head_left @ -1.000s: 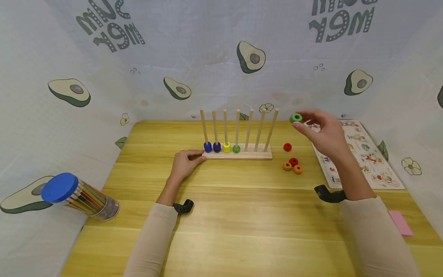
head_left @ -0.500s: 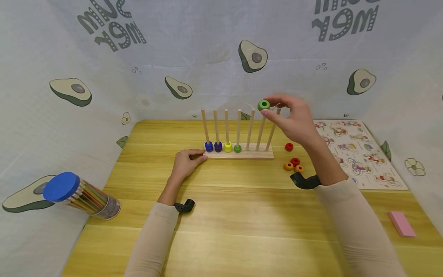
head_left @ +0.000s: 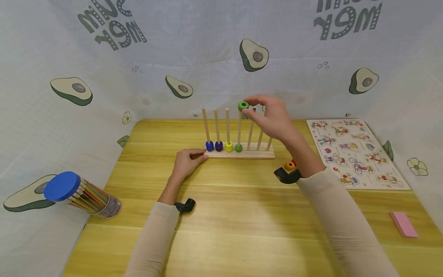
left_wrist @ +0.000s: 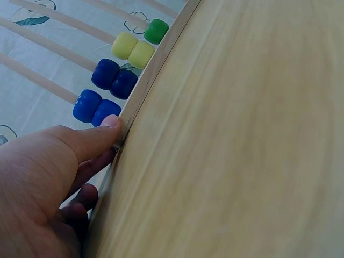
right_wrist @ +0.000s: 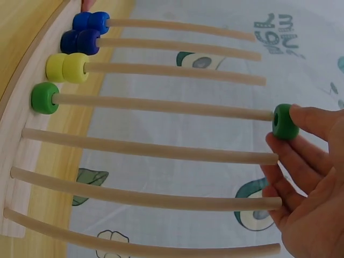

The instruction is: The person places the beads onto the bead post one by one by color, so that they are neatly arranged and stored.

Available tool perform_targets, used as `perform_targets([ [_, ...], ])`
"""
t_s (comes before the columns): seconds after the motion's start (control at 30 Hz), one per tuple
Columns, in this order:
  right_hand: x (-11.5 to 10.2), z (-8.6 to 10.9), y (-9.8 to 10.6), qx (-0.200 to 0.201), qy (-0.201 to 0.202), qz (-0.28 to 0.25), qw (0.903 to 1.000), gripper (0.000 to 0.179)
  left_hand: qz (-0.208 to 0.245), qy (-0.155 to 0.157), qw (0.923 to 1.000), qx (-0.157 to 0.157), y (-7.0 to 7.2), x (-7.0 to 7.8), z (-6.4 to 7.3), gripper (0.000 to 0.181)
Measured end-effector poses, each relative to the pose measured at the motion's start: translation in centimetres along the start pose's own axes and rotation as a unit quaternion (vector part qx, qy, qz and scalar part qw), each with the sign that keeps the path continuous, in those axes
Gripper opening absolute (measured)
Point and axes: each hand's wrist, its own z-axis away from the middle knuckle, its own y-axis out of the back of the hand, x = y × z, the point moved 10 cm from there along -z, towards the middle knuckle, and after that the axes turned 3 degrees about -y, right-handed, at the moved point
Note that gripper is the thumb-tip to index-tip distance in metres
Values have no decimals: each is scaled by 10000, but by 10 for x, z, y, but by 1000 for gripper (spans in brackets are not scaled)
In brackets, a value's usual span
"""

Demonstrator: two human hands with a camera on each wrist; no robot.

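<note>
My right hand pinches a green bead between thumb and fingers. Its hole sits right at the top of a peg on the wooden peg stand. One green bead lies at the foot of that same peg. To its left, the neighbouring pegs bear two yellow beads, two dark blue beads and two blue beads. The other pegs, on the right, are bare. At the stand's left end my left hand grips the base, thumb on its edge.
An orange bead shows beside the right forearm, which hides most of the other loose beads. A picture board lies at the right, with a pink block nearer. A blue-lidded tub of sticks stands at the left.
My right hand has carried the green bead leftward from beyond the stand's right end to the top of the fourth peg. The left hand has stayed at the base.
</note>
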Motion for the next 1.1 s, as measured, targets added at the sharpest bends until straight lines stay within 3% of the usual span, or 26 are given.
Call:
perform_targets([
  [0.23,5,-4,-9,-221,-86,183,9996,36,7,-33,10000,7,-2,1,-1,28],
  [1.1,6,-3,-11,-302,18,268,9992,33,-48,-16,10000,37,0,-1,-1,30],
])
